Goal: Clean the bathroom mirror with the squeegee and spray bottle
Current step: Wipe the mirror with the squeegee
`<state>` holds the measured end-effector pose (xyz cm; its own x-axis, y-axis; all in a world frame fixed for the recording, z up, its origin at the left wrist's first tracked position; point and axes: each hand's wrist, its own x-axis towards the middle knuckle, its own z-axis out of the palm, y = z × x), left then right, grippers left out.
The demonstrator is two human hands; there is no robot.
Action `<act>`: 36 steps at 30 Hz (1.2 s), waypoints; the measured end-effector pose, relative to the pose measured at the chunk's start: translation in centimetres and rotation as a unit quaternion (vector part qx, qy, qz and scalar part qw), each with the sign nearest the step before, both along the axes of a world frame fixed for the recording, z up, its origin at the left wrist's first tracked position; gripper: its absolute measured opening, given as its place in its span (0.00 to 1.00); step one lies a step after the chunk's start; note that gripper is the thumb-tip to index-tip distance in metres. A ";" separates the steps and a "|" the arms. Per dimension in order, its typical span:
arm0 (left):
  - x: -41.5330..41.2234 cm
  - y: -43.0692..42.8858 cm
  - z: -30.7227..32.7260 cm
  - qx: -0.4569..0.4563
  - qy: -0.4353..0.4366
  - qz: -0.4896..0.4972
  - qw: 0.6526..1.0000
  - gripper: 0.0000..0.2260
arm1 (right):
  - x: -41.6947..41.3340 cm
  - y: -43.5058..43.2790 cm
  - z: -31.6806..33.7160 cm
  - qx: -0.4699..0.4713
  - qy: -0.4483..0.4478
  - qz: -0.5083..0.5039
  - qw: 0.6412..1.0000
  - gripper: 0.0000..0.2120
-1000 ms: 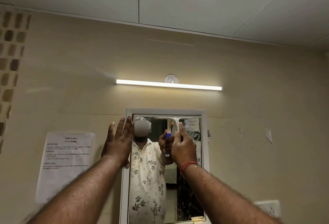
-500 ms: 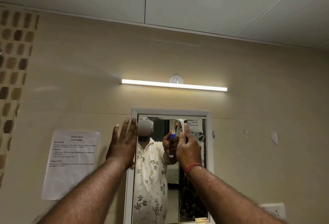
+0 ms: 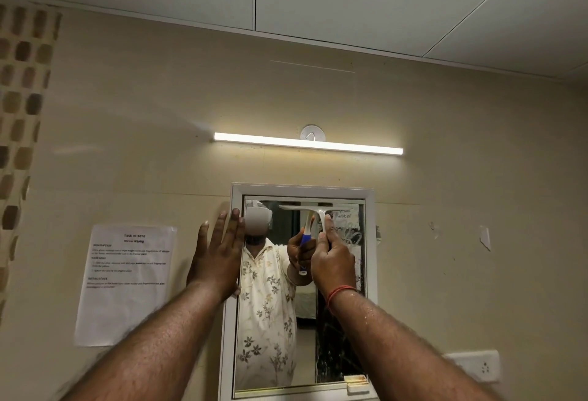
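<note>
A white-framed mirror [image 3: 236, 321] hangs on the beige wall. My right hand [image 3: 332, 260] grips the handle of a white squeegee [image 3: 305, 208], whose blade lies flat against the glass near the top edge. Smears show on the glass to the right of the blade. My left hand [image 3: 218, 254] rests flat with fingers spread on the mirror's left frame and the wall. The mirror reflects the person and the squeegee's blue-and-white handle. No spray bottle is in view.
A lit tube light [image 3: 308, 143] runs above the mirror. A printed paper sheet [image 3: 125, 283] is stuck to the wall at left. A white socket plate [image 3: 477, 367] sits at lower right. A small soap shelf [image 3: 356, 383] shows at the mirror's bottom right.
The squeegee blade has turned from edge-on half a second ago back to horizontal near the mirror's top. The left hand stays on the frame.
</note>
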<state>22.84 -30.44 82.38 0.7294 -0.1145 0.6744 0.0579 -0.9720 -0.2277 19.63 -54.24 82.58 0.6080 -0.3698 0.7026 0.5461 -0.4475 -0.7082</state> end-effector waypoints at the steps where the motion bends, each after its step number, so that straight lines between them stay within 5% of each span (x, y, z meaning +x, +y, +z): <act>1: 0.0 0.0 -0.5 0.000 0.004 0.000 1.000 0.73 | 0.0 0.0 -0.4 -0.004 0.007 -0.002 1.000 0.23; 11: -0.8 0.8 -5.8 -0.009 0.016 -0.018 1.000 0.83 | -0.2 0.4 -4.4 0.008 0.022 -0.002 1.000 0.24; 36: -2.7 0.3 -19.0 0.020 0.068 -0.020 0.997 0.77 | -1.5 1.1 -16.3 0.022 0.088 -0.033 0.995 0.24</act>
